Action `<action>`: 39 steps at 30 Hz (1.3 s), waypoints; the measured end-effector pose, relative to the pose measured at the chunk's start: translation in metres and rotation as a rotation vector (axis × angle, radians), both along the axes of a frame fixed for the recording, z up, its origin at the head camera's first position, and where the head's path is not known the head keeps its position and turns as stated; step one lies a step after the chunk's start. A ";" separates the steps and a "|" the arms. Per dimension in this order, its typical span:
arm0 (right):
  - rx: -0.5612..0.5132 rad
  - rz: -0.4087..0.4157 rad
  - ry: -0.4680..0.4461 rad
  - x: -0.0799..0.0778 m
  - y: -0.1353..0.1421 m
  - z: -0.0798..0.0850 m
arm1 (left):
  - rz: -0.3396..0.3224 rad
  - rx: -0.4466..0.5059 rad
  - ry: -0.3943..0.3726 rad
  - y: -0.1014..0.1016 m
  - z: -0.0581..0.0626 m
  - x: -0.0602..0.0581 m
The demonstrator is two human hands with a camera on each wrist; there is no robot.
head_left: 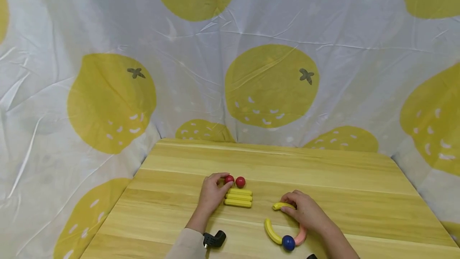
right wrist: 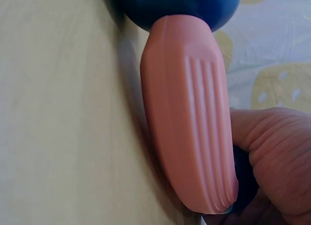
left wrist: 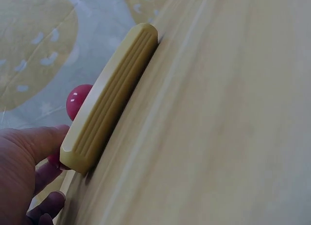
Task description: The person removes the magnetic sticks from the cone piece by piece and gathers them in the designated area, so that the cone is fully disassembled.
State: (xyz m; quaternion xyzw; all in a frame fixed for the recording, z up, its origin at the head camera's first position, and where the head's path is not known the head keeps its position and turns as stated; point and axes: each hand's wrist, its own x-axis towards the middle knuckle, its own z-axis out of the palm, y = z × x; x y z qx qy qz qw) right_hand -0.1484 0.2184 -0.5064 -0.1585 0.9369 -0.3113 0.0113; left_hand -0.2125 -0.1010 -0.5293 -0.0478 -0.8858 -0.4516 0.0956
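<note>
My left hand (head_left: 212, 196) pinches a glossy red ball (head_left: 229, 179) between thumb and fingers, beside a second red ball (head_left: 240, 182). Just in front lie three straight yellow bars (head_left: 238, 203), side by side; in the left wrist view, one grooved bar (left wrist: 112, 98) partly covers both balls. On the right, my right hand (head_left: 305, 210) grips a curved yellow bar (head_left: 279, 206) by thumb and fingers. Below it, another curved yellow bar (head_left: 272, 233), a blue ball (head_left: 288, 243) and a curved pink bar (right wrist: 189, 118) join in an arc. A second dark blue ball (right wrist: 246, 179) shows behind the pink bar, near the thumb.
All the pieces lie on a wood-grain table (head_left: 172, 167) with its far edge against a white curtain (head_left: 194, 75) printed with yellow fruit. A black device (head_left: 215, 239) sits at the left wrist, and part of another (head_left: 312, 256) shows at the bottom edge.
</note>
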 end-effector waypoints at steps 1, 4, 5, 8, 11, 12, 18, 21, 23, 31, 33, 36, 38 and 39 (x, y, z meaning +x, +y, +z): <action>0.000 -0.001 0.002 0.000 0.000 0.000 | 0.000 0.003 -0.003 0.000 0.000 0.000; 0.003 -0.009 0.008 0.000 -0.001 -0.001 | 0.001 0.014 -0.019 -0.001 0.001 0.001; 0.003 -0.010 0.007 0.000 -0.001 -0.001 | 0.002 0.015 -0.023 -0.001 0.001 0.001; 0.012 -0.016 0.001 0.000 -0.001 -0.001 | 0.004 0.022 -0.032 -0.001 0.001 0.002; 0.014 -0.013 -0.008 0.000 -0.001 0.000 | 0.004 0.030 -0.034 -0.001 0.001 0.002; 0.014 -0.015 -0.010 0.001 -0.001 0.000 | 0.004 0.032 -0.031 -0.001 0.001 0.002; 0.011 -0.013 -0.008 0.001 -0.001 0.001 | -0.003 0.026 -0.013 -0.002 0.001 0.002; 0.013 -0.012 0.000 0.001 -0.001 0.001 | -0.006 0.024 -0.010 -0.001 0.001 0.002; 0.011 -0.012 0.003 0.001 -0.001 0.001 | -0.006 0.023 -0.012 -0.001 0.001 0.002; 0.016 -0.022 -0.006 0.000 -0.001 -0.001 | -0.013 0.043 -0.036 -0.002 0.002 0.002; 0.017 -0.020 -0.003 0.000 -0.001 -0.001 | -0.011 0.048 -0.039 -0.002 0.001 0.002; 0.021 -0.017 0.002 0.000 -0.001 -0.001 | -0.009 0.060 -0.029 -0.003 0.002 0.002; 0.029 -0.029 0.005 0.000 -0.002 -0.001 | -0.007 0.071 -0.018 -0.003 0.002 0.002; 0.034 -0.039 0.006 0.000 -0.002 0.000 | -0.006 0.077 -0.010 -0.003 0.003 0.002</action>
